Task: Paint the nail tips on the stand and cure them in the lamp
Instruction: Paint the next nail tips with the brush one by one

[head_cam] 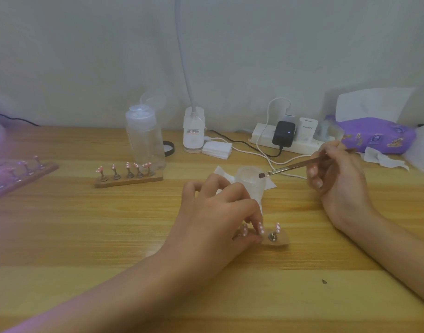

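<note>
- The only view comes from a wide-angle camera worn on the person's head, above the near side of the table (86,236), looking forward and down.
- It faces the wall (86,56) behind the table; the table's far edge crosses just above mid-height.
- Both forearms enter from the lower corners. The left hand (213,212), gripping a small stand (278,241), and the right hand (336,174), holding a brush (292,167), sit close to the camera, right of centre.
- A second stand (18,174) in purple light is cut by the left edge; a tissue pack (379,135) lies near the right edge.
- A desk lamp's neck (182,56) runs out of the top.
</note>
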{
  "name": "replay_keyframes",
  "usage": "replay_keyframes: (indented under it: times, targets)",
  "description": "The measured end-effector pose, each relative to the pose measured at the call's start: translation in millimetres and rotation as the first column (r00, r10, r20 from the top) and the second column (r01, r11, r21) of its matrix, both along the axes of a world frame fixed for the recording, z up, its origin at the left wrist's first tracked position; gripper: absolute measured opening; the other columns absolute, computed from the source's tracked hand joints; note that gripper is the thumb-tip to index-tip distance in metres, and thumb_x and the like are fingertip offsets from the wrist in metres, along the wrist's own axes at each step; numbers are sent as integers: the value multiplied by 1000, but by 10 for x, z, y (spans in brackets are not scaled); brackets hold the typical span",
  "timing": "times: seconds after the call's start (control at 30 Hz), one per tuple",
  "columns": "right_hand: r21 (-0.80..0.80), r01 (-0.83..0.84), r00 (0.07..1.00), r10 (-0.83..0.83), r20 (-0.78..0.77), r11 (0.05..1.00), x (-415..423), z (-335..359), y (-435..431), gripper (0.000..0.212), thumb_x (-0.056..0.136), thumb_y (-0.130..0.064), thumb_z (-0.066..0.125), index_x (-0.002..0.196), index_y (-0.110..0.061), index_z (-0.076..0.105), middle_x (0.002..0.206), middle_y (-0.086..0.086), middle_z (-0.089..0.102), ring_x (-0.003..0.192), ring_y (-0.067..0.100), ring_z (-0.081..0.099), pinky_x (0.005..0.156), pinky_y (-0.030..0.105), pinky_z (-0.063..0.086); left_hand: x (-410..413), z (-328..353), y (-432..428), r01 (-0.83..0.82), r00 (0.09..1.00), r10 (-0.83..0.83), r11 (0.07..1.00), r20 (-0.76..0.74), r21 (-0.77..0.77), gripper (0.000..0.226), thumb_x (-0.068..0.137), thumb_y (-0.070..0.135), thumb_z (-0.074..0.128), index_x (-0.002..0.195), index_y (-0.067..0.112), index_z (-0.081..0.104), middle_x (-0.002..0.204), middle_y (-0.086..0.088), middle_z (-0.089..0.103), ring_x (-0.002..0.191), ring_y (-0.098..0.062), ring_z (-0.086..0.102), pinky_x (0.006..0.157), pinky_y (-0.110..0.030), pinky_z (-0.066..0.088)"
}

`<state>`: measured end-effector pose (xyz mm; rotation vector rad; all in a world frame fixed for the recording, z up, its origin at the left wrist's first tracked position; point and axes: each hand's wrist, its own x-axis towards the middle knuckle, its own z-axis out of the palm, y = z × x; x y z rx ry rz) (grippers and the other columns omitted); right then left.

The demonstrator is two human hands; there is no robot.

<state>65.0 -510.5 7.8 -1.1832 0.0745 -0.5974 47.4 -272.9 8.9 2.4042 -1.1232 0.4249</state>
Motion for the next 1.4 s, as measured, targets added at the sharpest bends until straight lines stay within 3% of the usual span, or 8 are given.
replay_keyframes:
  times: [0.2,0.33,0.57,0.83,0.9,1.07,1.3,1.4]
  targets:
    - [-34,-22,1000,22,12,999,-3,-23,-4,25,102,-19,49,77,-19,50,55,-6,58,48,8,51,39,16,34,-26,-44,-27,10,994,-10,1000,108,7,17,76,33,81,81,32,65,90,18,62,104,-17,55,88,-37,32]
    - [-49,-39,999,39,-1,998,0,-34,-5,24,102,-21,49,78,-19,50,55,-6,57,48,8,51,39,17,35,-4,-36,-32,27,999,-27,999,-17,-19,11,81,37,73,85,35,62,93,20,62,107,-10,48,93,-31,22]
    - [-53,-24,1000,23,-15,998,-8,-7,22,26,103,-18,45,78,-18,47,52,-5,55,46,9,49,38,17,33,17,1,-18,68,989,-67,998,-131,2,14,89,39,67,87,39,53,81,22,60,87,1,51,108,-25,12]
    - [-49,-20,999,19,-28,999,-16,3,37,25,103,-17,45,78,-17,47,51,-3,54,46,9,49,39,17,33,20,29,-19,89,958,-91,996,-271,-19,15,88,31,70,84,35,55,75,25,54,83,6,55,104,-19,21]
    - [-42,-17,999,16,-32,999,-14,4,36,25,103,-17,45,78,-17,48,51,-3,54,47,9,49,39,17,33,5,33,-28,101,964,-98,995,-246,1,16,88,30,68,84,36,54,77,24,53,81,7,53,99,-16,22]
    - [-38,-5,999,4,-37,999,-8,-5,23,26,103,-17,46,77,-18,49,51,-3,54,46,9,49,38,18,33,1,34,-27,127,965,-122,992,-234,10,14,86,26,69,87,32,57,76,21,51,72,12,49,67,-7,30]
    - [-32,-11,999,10,-36,999,5,-23,13,27,103,-18,47,76,-19,50,51,-3,54,47,10,49,39,18,34,15,25,-17,109,975,-105,994,-197,11,9,88,29,67,90,33,59,67,25,43,77,16,45,68,-7,35]
    - [-32,-11,999,9,-41,999,7,-26,5,27,103,-19,47,76,-19,51,52,-2,54,47,10,49,39,18,34,-7,43,-26,84,994,-82,996,-73,15,13,83,23,72,85,32,63,64,25,42,71,2,41,59,-10,30]
